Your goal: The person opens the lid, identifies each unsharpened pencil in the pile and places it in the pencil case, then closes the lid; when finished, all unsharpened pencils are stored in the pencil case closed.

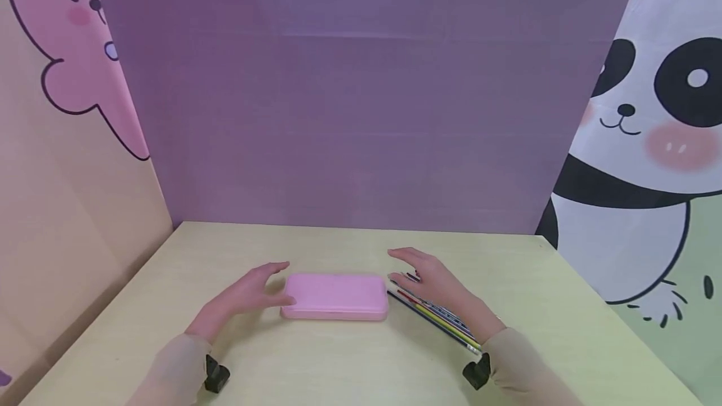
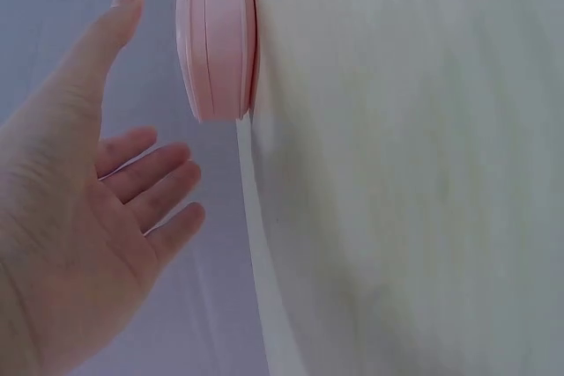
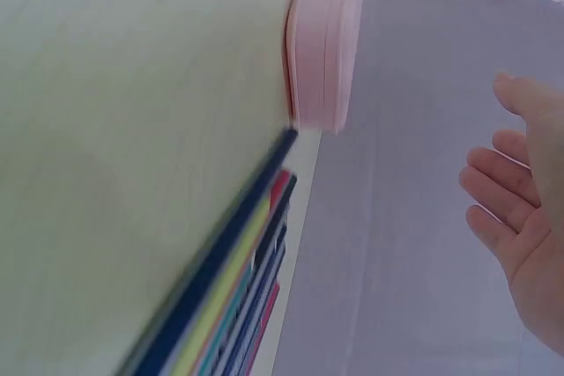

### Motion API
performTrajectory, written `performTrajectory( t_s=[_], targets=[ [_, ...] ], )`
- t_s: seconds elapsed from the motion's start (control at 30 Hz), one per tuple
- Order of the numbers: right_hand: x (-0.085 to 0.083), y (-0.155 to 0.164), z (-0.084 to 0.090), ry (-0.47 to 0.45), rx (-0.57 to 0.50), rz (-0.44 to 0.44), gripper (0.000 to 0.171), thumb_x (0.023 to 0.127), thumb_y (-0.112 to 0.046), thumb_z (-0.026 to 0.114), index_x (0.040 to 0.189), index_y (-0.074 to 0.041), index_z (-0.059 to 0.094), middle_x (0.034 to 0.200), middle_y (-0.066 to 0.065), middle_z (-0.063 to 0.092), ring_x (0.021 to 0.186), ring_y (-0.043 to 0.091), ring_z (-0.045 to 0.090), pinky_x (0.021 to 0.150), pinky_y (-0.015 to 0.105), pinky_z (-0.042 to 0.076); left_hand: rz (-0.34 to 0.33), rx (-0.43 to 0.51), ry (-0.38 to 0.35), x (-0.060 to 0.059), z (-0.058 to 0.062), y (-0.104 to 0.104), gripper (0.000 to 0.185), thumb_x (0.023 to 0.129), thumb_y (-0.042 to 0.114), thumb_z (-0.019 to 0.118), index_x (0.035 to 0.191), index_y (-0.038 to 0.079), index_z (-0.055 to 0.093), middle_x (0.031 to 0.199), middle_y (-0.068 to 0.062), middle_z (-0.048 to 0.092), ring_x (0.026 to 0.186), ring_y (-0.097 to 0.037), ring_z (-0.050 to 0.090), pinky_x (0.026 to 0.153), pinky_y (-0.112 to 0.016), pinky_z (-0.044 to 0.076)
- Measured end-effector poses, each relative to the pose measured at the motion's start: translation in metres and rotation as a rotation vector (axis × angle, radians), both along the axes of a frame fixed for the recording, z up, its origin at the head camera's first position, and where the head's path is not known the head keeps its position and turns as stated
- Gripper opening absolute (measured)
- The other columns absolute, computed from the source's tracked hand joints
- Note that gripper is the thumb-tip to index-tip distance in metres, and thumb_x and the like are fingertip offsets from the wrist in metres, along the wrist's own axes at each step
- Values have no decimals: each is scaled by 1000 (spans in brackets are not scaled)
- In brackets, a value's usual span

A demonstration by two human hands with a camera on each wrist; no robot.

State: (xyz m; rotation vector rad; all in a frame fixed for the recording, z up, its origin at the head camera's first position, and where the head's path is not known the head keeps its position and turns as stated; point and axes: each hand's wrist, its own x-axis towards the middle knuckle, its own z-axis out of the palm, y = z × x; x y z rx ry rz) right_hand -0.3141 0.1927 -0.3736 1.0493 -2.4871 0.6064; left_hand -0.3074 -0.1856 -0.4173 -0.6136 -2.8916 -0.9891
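A closed pink pencil case point(image 1: 338, 296) lies flat in the middle of the table in the head view. My left hand point(image 1: 256, 290) is at its left end, thumb and fingers spread apart and holding nothing; the left wrist view shows a gap between this hand point(image 2: 106, 209) and the case point(image 2: 216, 41). To the right of the case, several pencils point(image 1: 437, 318) lie side by side at a slant. Over them hovers my right hand point(image 1: 434, 277), its fingers extended and nothing in its grasp. In the right wrist view the pencils point(image 3: 220, 279) point toward the end of the case point(image 3: 322, 59).
The pale wooden table point(image 1: 316, 362) ends at a purple backdrop point(image 1: 361, 111). Printed wall panels with a panda point(image 1: 626, 230) and a pink animal figure point(image 1: 90, 67) flank it. A small black wrist device point(image 1: 216, 374) sits at each sleeve cuff.
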Motion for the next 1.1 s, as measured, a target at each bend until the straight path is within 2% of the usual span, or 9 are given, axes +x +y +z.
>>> performTrajectory(
  t_s=[0.2, 0.27, 0.4, 0.6, 0.83, 0.93, 1.03, 1.1],
  targets=[
    [1, -21, -4, -35, 29, 52, 46, 88, -24, 66, 130, -8, 55, 128, 7, 59, 116, 22, 57, 93, 38, 51, -32, 7, -48, -2, -2, 5, 90, 72, 38, 80, 140, -2, 38, 143, -18, 43, 133, -37, 38, 110, -51, 32],
    [3, -28, -5, -71, 40, 61, 46, 89, -24, 65, 130, -8, 54, 128, 7, 59, 116, 23, 57, 90, 39, 52, -37, 16, -70, -2, -3, 6, 89, 71, 34, 81, 140, -2, 38, 143, -18, 44, 132, -36, 40, 110, -51, 32],
    [5, -39, -10, -121, 52, 61, 44, 89, -22, 64, 130, -9, 55, 128, 6, 59, 116, 24, 57, 92, 40, 51, -57, 44, -119, -2, -5, 8, 92, 68, 29, 84, 140, -4, 37, 140, -19, 46, 129, -36, 43, 109, -52, 32],
    [0, -48, -16, -140, 81, 91, 43, 90, -20, 63, 130, -7, 55, 129, 7, 58, 118, 24, 57, 98, 41, 48, -87, 62, -149, -4, -5, 8, 95, 66, 29, 86, 140, -6, 36, 138, -20, 48, 124, -36, 49, 106, -51, 36],
    [-8, -57, -26, -78, 68, 178, 38, 89, -20, 65, 123, -4, 60, 119, 9, 64, 111, 23, 61, 94, 39, 50, -88, 74, -155, -5, -8, 8, 94, 68, 26, 84, 141, -5, 34, 140, -20, 45, 125, -35, 48, 106, -49, 38],
    [-8, -61, -28, -119, 95, 189, 38, 89, -23, 65, 121, -3, 61, 115, 7, 66, 107, 21, 62, 94, 36, 51, -72, 63, -152, -4, -8, 8, 89, 72, 29, 81, 141, -4, 36, 139, -18, 46, 124, -34, 50, 104, -47, 40],
    [-6, -66, -26, -196, 127, 154, 39, 89, -29, 64, 121, -6, 62, 114, 5, 67, 107, 18, 62, 95, 35, 50, -59, 58, -159, -2, -5, 8, 86, 75, 33, 78, 140, -4, 37, 138, -17, 48, 122, -33, 51, 103, -46, 42],
    [-5, -69, -25, -207, 142, 141, 38, 89, -30, 64, 119, -7, 63, 114, 5, 67, 107, 18, 61, 96, 35, 49, -57, 59, -163, 0, -3, 8, 84, 77, 35, 77, 140, -4, 37, 136, -17, 50, 121, -32, 52, 102, -46, 43]
  ],
)
